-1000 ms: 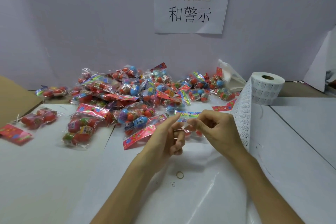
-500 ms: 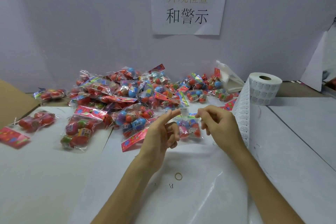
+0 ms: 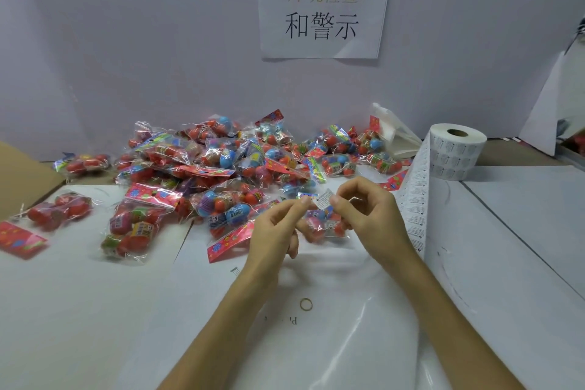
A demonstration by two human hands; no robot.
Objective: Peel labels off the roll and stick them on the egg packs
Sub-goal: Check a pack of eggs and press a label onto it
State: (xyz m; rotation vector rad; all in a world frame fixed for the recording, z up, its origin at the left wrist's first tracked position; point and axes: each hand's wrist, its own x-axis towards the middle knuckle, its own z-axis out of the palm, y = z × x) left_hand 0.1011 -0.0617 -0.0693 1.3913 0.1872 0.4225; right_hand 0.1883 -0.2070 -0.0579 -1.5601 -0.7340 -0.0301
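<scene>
Two bare hands meet over the middle of the table [image 3: 95, 310], and both pinch one small white printed label [image 3: 323, 199]: the left hand [image 3: 278, 228] holds its left end between thumb and forefinger, and the right hand [image 3: 370, 218] nips its right end the same way, the other fingers of both loosely curled. The label is lifted off the table and tilted. Directly below it, between the two hands, sits one egg pack [image 3: 323, 226] of red, pink and blue eggs in clear film; whether the lower fingers hold it cannot be told. The label roll [image 3: 456, 152] stands on end toward the far right corner of the table, and its printed strip [image 3: 414, 209] runs from it toward the near edge, passing just beside the right wrist. A large pile of egg packs [image 3: 221, 161] lies along the far edge, with two more packs [image 3: 60, 209] [image 3: 133, 228] apart from it near the left edge. A rubber band [image 3: 306, 304] lies on a clear plastic sheet [image 3: 332, 351] at the near edge, between the forearms. A brown cardboard flap [image 3: 22, 177] sits at the far left corner. A paper sign [image 3: 323, 6] with Chinese characters hangs on the wall behind.
</scene>
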